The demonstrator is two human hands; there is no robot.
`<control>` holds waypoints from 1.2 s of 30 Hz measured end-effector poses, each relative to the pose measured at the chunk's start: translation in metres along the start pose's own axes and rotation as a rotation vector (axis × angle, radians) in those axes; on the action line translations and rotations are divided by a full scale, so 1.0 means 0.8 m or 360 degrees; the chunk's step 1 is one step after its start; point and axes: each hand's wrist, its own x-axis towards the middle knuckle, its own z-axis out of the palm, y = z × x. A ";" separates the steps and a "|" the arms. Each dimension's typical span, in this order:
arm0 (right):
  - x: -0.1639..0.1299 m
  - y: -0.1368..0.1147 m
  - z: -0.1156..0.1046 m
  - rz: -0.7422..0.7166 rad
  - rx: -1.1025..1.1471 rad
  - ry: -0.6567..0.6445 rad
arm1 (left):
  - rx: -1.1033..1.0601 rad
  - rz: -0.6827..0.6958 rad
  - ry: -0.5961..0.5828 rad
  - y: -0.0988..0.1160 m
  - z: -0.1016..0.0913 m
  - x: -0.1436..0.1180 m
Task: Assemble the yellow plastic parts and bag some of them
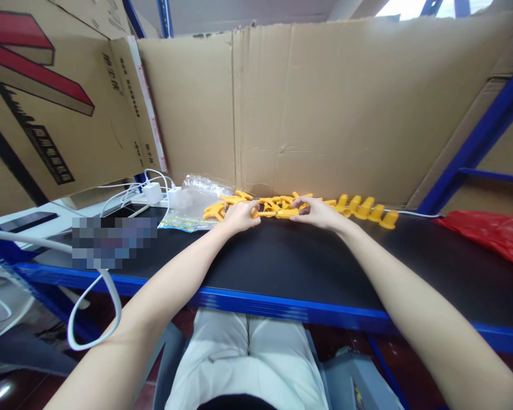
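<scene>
A yellow plastic piece with a rounded, elongated body lies between my two hands, just above the black shelf top. My left hand is closed, with its fingers pinching yellow plastic at the piece's left end. My right hand curls thumb and fingers round the right end; whether both hold one joined piece I cannot tell. Behind them runs a heap of branching yellow plastic parts, partly hidden by my hands. To the right of my right hand, several yellow cup-shaped pieces stand in a loose cluster.
A clear plastic bag lies left of the heap. White chargers with cables sit farther left, and a white cable loops over the shelf edge. A red plastic bag lies at right. Cardboard walls the back.
</scene>
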 end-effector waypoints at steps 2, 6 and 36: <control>0.001 -0.001 0.002 -0.0017 0.0133 0.0023 | -0.0016 -0.0008 -0.0002 0.002 -0.002 -0.001; 0.005 0.005 0.005 -0.0013 0.0388 0.0050 | -0.0018 -0.0005 -0.0014 0.003 -0.004 -0.001; 0.004 0.009 0.018 0.0246 0.0895 -0.0280 | 0.0003 0.0038 0.0067 -0.006 0.005 0.002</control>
